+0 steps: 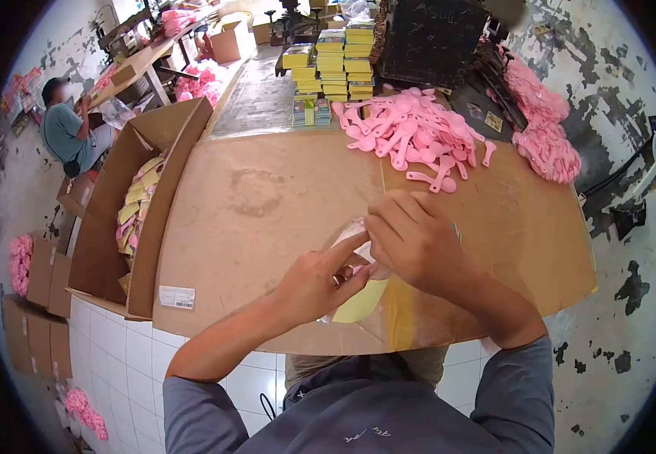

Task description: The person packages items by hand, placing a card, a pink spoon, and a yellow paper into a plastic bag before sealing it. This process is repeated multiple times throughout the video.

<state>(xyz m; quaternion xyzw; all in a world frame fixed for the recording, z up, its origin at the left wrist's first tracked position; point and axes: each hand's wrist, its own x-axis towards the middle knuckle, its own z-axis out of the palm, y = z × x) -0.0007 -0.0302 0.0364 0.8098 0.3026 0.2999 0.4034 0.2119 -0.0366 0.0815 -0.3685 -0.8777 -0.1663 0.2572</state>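
Both hands are bunched together at the near edge of the cardboard worktop (267,204). The left hand (316,281) pinches a clear packet (362,304) with a yellow card in it, and the right hand (412,244) is closed over its top. I'd say this one's mid-fill. The open box (163,227) on the left holds a fair few done-looking packs, but the pile of pink spoons (411,136) further back is big, with card stacks (335,68) behind it. Plenty left imo.
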